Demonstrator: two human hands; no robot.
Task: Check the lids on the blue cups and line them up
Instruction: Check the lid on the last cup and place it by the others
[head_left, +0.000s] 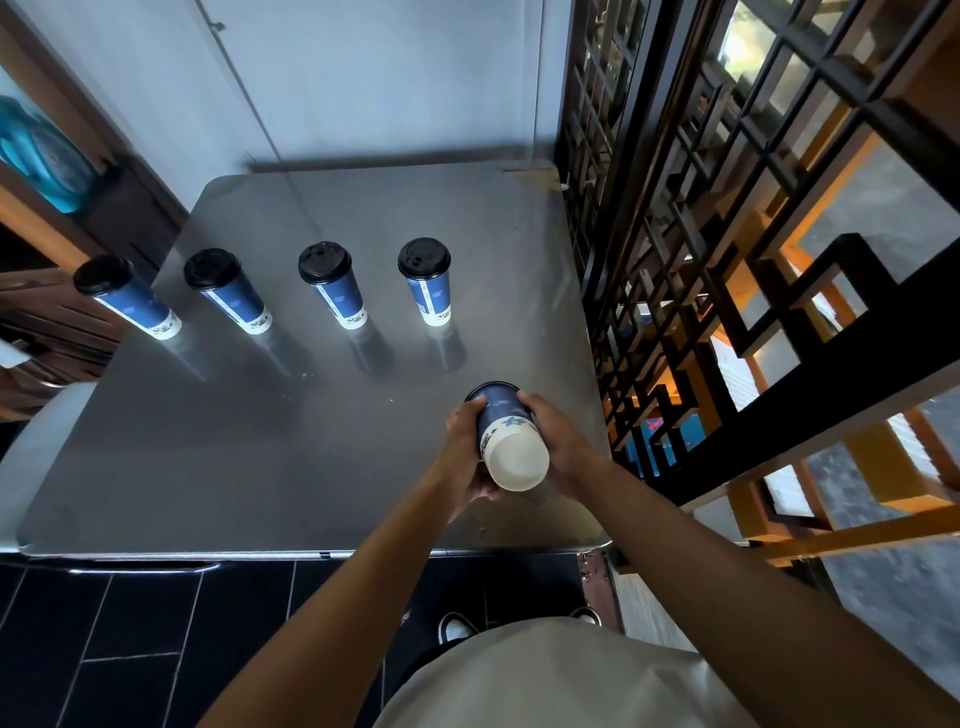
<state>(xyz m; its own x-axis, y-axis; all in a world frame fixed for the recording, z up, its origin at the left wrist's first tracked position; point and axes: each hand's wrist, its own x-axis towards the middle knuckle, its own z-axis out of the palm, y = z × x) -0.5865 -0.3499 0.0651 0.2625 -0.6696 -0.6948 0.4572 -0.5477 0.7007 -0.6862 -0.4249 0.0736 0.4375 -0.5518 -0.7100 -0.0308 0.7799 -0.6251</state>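
blue cups (332, 296), black lids (324, 263), seemingly floral white bases

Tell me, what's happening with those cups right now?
Left hand and right hand grip upturned cup. Four lidded cups in row. Nothing blocking.

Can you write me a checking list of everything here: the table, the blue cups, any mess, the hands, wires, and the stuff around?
Surface: shiny metal table, a few small specks.
Job's things: four blue cups in a row, upright, black lids on. A fifth cup is held tipped over, white bottom facing the camera, lid end pointing away.
Clutter: nothing seen.
Hands: left hand and right hand both grip the fifth cup's sides.
Cables: nothing seen.
Surroundings: black lattice screen on the right, pale wall behind, dark tiled floor below.
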